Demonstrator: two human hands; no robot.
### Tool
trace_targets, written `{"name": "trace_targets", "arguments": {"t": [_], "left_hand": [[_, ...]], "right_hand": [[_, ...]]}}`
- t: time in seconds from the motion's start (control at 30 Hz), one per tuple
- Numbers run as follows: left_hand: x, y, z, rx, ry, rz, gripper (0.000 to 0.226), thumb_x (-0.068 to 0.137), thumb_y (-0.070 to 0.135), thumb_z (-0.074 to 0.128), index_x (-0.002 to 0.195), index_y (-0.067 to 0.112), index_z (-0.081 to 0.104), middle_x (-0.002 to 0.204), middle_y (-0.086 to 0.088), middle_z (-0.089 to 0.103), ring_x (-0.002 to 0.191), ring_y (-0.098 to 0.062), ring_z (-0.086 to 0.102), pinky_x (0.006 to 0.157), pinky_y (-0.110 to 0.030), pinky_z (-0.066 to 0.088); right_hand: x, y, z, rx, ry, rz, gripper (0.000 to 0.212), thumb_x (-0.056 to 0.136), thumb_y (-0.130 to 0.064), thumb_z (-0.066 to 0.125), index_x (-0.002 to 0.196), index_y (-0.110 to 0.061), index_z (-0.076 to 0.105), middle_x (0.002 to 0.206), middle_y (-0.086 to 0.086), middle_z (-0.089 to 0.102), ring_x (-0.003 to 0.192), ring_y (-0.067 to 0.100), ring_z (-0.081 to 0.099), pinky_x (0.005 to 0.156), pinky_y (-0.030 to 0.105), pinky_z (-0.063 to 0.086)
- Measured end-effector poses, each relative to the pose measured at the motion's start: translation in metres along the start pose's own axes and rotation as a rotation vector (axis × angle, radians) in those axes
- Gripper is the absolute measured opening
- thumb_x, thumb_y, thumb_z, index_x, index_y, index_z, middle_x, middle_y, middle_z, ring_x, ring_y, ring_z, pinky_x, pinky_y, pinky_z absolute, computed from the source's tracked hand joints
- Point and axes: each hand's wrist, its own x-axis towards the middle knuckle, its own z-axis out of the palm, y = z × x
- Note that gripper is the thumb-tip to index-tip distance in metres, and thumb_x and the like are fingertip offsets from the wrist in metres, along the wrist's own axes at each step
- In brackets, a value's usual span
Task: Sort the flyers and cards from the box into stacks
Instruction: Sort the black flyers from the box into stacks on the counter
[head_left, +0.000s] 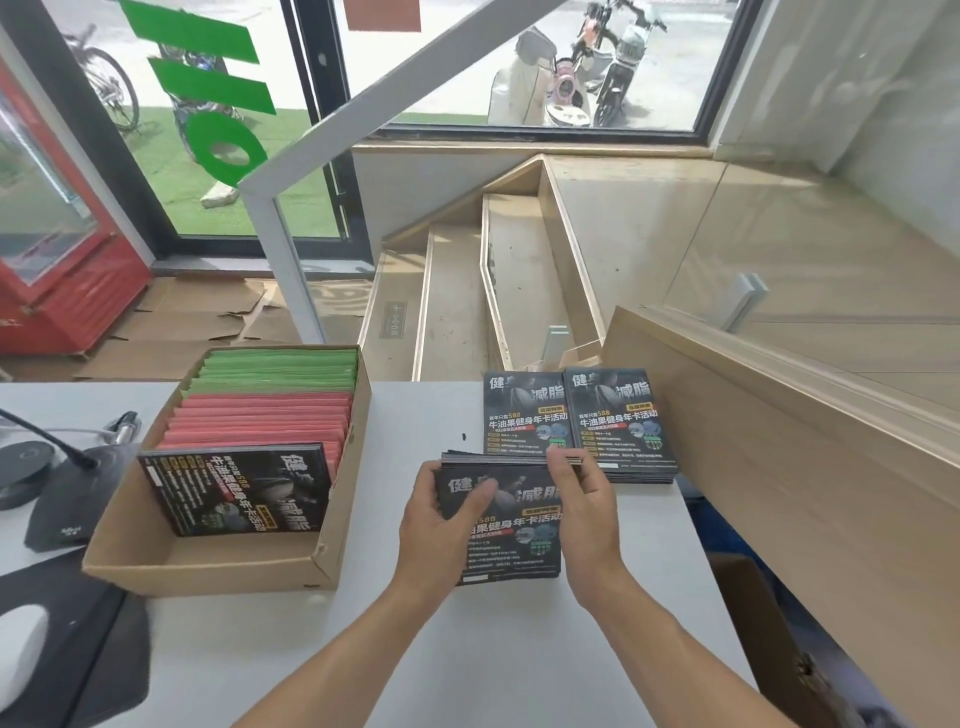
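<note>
Left hand: the left hand (441, 512) grips the left edge of a bundle of black flyers (506, 525), thumb on top.
Right hand: the right hand (582, 499) grips the bundle's right edge, fingers curled over its far corner.
Bundle: to the right of the cardboard box (208, 564), down at the white table (493, 665).
Box: holds green cards (280, 371) at the far end, red cards (265, 421) in the middle, and black flyers in the box (239, 491) leaning at the near end.
Stacks: two stacks of black flyers (576, 421) lie side by side, right of the box and just behind the bundle.
Left of box: a black microphone stand (67, 512).
</note>
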Motion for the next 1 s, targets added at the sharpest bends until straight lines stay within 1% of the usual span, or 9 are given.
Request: {"name": "trace_targets", "arguments": {"t": [0.13, 0.23, 0.3, 0.4, 0.5, 0.63, 0.73, 0.9, 1.0], "left_hand": [[0.002, 0.001, 0.000, 0.072, 0.025, 0.041, 0.030, 0.084, 0.021, 0.081, 0.106, 0.020, 0.060, 0.093, 0.011, 0.076, 0.086, -0.006, 0.072, 0.069, -0.012, 0.051], [0.003, 0.001, -0.003, 0.083, 0.008, 0.043, 0.032, 0.082, 0.017, 0.083, 0.105, 0.024, 0.061, 0.094, 0.013, 0.075, 0.087, -0.006, 0.071, 0.070, -0.016, 0.054], [-0.002, 0.001, -0.002, 0.070, -0.013, 0.041, 0.035, 0.080, 0.015, 0.084, 0.106, 0.023, 0.062, 0.094, 0.013, 0.075, 0.088, -0.005, 0.071, 0.069, -0.015, 0.053], [-0.009, -0.004, 0.000, 0.012, -0.030, 0.012, 0.039, 0.078, 0.012, 0.085, 0.107, 0.020, 0.062, 0.098, 0.008, 0.076, 0.092, -0.010, 0.073, 0.068, -0.016, 0.055], [-0.013, -0.006, 0.000, 0.025, 0.003, 0.012, 0.049, 0.074, 0.019, 0.089, 0.114, 0.028, 0.060, 0.104, 0.007, 0.074, 0.097, -0.013, 0.071, 0.072, -0.013, 0.053], [-0.011, 0.002, -0.006, 0.135, 0.044, 0.188, 0.069, 0.074, 0.019, 0.089, 0.130, 0.034, 0.050, 0.103, 0.018, 0.069, 0.095, -0.006, 0.069, 0.080, -0.008, 0.047], [-0.011, 0.005, -0.007, 0.203, 0.003, 0.273, 0.059, 0.086, 0.009, 0.078, 0.132, 0.033, 0.050, 0.100, 0.023, 0.070, 0.096, -0.008, 0.069, 0.084, -0.010, 0.048], [-0.017, -0.002, -0.006, 0.190, -0.002, 0.279, 0.043, 0.095, 0.008, 0.067, 0.124, 0.037, 0.054, 0.106, 0.026, 0.068, 0.098, -0.006, 0.069, 0.078, -0.011, 0.051], [-0.018, -0.008, -0.006, 0.219, 0.011, 0.306, 0.044, 0.097, 0.012, 0.065, 0.126, 0.044, 0.055, 0.111, 0.022, 0.067, 0.104, -0.010, 0.067, 0.082, -0.012, 0.049]], "right_hand": [[0.002, 0.000, -0.001, 0.003, 0.039, -0.055, 0.012, 0.094, -0.041, 0.066, 0.093, -0.029, 0.064, 0.102, 0.021, 0.065, 0.101, 0.048, 0.060, 0.091, 0.066, 0.049], [-0.001, -0.002, -0.001, -0.007, 0.037, -0.086, 0.016, 0.089, -0.045, 0.066, 0.096, -0.031, 0.064, 0.102, 0.020, 0.064, 0.100, 0.048, 0.058, 0.089, 0.062, 0.051], [-0.004, 0.000, -0.001, -0.031, 0.027, -0.118, 0.015, 0.092, -0.044, 0.067, 0.094, -0.029, 0.064, 0.098, 0.014, 0.066, 0.093, 0.041, 0.060, 0.084, 0.051, 0.054], [-0.010, 0.004, -0.003, -0.066, 0.037, -0.176, 0.005, 0.098, -0.031, 0.062, 0.100, -0.027, 0.062, 0.091, -0.009, 0.065, 0.082, 0.007, 0.059, 0.074, 0.019, 0.049], [-0.012, 0.007, -0.004, -0.099, 0.054, -0.170, 0.012, 0.098, -0.032, 0.062, 0.109, -0.029, 0.060, 0.091, -0.023, 0.061, 0.085, -0.004, 0.058, 0.076, 0.011, 0.045], [-0.012, 0.006, -0.003, -0.120, 0.067, -0.183, 0.013, 0.097, -0.040, 0.059, 0.108, -0.033, 0.060, 0.093, -0.021, 0.062, 0.090, -0.001, 0.059, 0.078, 0.013, 0.046], [-0.013, 0.008, -0.003, -0.120, 0.070, -0.187, 0.020, 0.096, -0.043, 0.058, 0.114, -0.035, 0.056, 0.094, -0.020, 0.061, 0.090, 0.000, 0.061, 0.080, 0.018, 0.047], [-0.016, 0.010, -0.006, -0.133, 0.034, -0.206, 0.030, 0.095, -0.051, 0.062, 0.120, -0.036, 0.055, 0.102, -0.009, 0.062, 0.096, 0.017, 0.064, 0.091, 0.047, 0.054], [-0.018, 0.018, -0.016, -0.138, -0.020, -0.247, 0.038, 0.096, -0.043, 0.065, 0.130, -0.037, 0.049, 0.115, -0.003, 0.063, 0.104, 0.021, 0.065, 0.090, 0.045, 0.057]]}}
